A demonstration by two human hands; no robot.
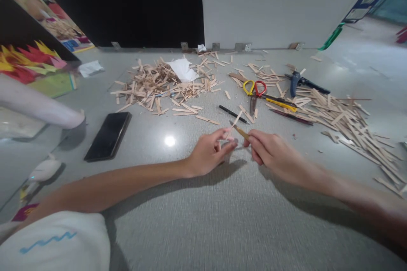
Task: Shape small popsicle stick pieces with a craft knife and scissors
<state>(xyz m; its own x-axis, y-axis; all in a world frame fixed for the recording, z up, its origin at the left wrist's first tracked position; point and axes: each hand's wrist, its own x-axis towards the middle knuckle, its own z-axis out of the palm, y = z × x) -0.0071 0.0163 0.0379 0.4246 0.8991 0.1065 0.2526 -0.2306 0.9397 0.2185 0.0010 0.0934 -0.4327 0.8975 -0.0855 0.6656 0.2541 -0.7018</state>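
Near the middle of the grey table, my left hand [208, 152] pinches a thin wooden stick [237, 118] between thumb and fingers, its upper end pointing up and right. Just to the right, my right hand [265, 148] is closed round the tan handle of a small knife [242, 132]. The knife's tip points left and meets or nearly meets the stick; exact contact is too small to tell. A black pen [233, 114] lies behind both hands. Beyond it are scissors [253, 93] with one yellow and one red handle loop.
A stick pile [152, 80] with white paper [183, 70] lies back left; more sticks [346, 123] spread right. Near the scissors are a yellow cutter [281, 102] and dark blue pliers [295, 82]. A phone [108, 136] lies left. A black and white panel [270, 8] stands behind.
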